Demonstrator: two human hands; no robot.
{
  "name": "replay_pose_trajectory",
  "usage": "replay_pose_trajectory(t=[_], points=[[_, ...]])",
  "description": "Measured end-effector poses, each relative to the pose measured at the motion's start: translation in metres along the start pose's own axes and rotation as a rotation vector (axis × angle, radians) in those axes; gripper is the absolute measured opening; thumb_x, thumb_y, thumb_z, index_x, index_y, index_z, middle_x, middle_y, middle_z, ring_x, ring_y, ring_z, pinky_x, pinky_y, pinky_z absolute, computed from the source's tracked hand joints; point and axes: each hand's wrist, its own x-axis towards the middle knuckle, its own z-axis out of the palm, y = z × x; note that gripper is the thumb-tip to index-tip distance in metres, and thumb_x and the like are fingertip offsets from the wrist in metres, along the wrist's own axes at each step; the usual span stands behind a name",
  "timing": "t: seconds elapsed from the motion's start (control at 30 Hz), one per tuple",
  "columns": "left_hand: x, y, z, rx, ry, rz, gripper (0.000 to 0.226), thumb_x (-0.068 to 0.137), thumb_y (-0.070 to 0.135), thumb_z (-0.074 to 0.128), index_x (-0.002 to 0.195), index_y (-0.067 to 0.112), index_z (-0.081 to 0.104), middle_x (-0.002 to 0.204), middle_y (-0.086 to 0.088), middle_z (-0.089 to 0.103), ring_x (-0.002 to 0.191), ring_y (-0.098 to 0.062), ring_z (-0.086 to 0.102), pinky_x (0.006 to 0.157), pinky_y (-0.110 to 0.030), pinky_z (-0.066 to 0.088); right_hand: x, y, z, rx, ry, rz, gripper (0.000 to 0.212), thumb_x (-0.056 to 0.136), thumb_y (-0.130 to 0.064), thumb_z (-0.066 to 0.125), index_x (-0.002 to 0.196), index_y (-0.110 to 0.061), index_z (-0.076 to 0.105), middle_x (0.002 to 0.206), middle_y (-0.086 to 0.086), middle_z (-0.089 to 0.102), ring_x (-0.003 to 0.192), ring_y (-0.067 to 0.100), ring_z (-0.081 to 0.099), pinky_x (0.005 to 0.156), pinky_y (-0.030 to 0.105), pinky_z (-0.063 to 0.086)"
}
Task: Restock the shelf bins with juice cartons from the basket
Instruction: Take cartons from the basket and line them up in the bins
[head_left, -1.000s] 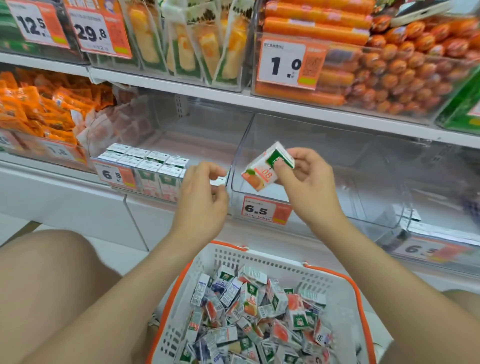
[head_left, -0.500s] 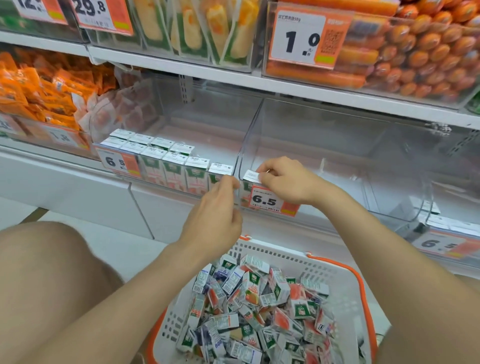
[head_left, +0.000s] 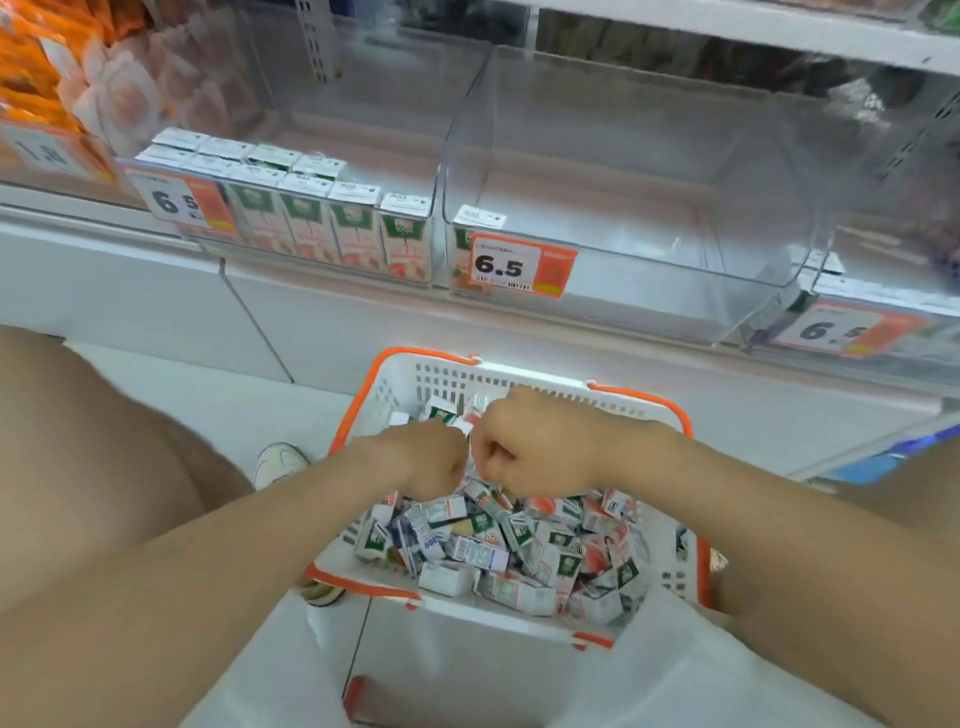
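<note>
The juice cartons (head_left: 493, 551) lie loose in a heap in the basket (head_left: 644, 397) at lower centre of the frame. Their long axes point every way: some lie flat, some tilt on edge, none plainly upright. In the clear bin (head_left: 436, 156) at upper left, the shelved cartons (head_left: 332, 223) stand upright in neat rows, long axes vertical and printed faces toward me. A lone carton (head_left: 470, 228) stands upright in the front left corner of the middle bin (head_left: 675, 208), its lower half covered by the 6.5 price tag (head_left: 519, 265).

Both of my hands are down in the basket, close together over the far part of the heap. The left hand (head_left: 421, 460) and the right hand (head_left: 524, 452) are curled into loose fists, backs toward the camera, and both are blurred. Their fingertips are hidden among the cartons, so I cannot tell whether either has hold of one.

My forearms cover the near sides of the heap. At right, a third bin (head_left: 883, 291) is cut off by the frame edge. Orange packets (head_left: 31, 62) at top left are also cropped and blurred. A white shoe (head_left: 280, 462) shows left of the basket.
</note>
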Motion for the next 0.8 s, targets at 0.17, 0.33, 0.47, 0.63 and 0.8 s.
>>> replay_pose_trajectory(t=[0.17,0.33,0.47,0.63,0.8], points=[[0.015,0.004,0.064,0.107,-0.296,0.05,0.025,0.1,0.021,0.051,0.078,0.013,0.057,0.085,-0.014,0.06,0.074,-0.027,0.052,0.073,-0.046,0.052,0.002,0.03,0.078,0.001,-0.269,0.088,0.026,0.083,-0.001,0.046,0.059,-0.011,0.042,0.056,0.01,0.034,0.056,0.025,0.027,0.055,0.041,0.035],[0.023,0.0,0.094,-0.018,-0.356,0.011,0.055,0.097,0.058,0.057,0.116,0.007,0.068,0.112,-0.015,0.075,0.103,-0.033,0.071,0.088,-0.039,0.056,0.001,0.046,0.137,0.003,-0.426,0.229,0.038,0.098,-0.005,0.05,0.061,-0.011,0.041,0.061,0.006,0.042,0.059,0.024,0.038,0.06,0.032,0.041],[0.031,0.002,0.11,-0.064,-0.282,0.007,0.054,0.096,0.054,0.066,0.126,0.01,0.056,0.122,-0.012,0.066,0.109,-0.033,0.065,0.09,-0.041,0.054,0.003,0.054,0.184,0.095,-0.475,0.32,0.041,0.105,-0.022,0.052,0.066,-0.012,0.044,0.064,0.007,0.05,0.06,0.024,0.048,0.069,0.037,0.05],[0.044,-0.003,0.115,-0.191,-0.287,-0.046,0.042,0.086,0.039,0.073,0.108,0.003,0.067,0.107,-0.014,0.07,0.088,-0.029,0.064,0.072,-0.035,0.047,-0.003,0.054,0.213,0.229,-0.394,0.417,0.023,0.098,-0.027,0.063,0.107,-0.01,0.051,0.106,0.009,0.058,0.095,0.027,0.057,0.067,0.034,0.045],[0.048,-0.003,0.09,-0.453,-0.237,-0.176,0.033,0.086,0.033,0.074,0.072,0.013,0.052,0.065,-0.001,0.04,0.055,-0.019,0.04,0.057,-0.029,0.036,0.004,0.062,0.199,0.336,-0.377,0.518,0.028,0.091,-0.018,0.061,0.113,-0.002,0.063,0.115,0.021,0.066,0.097,0.03,0.065,0.076,0.037,0.054]])
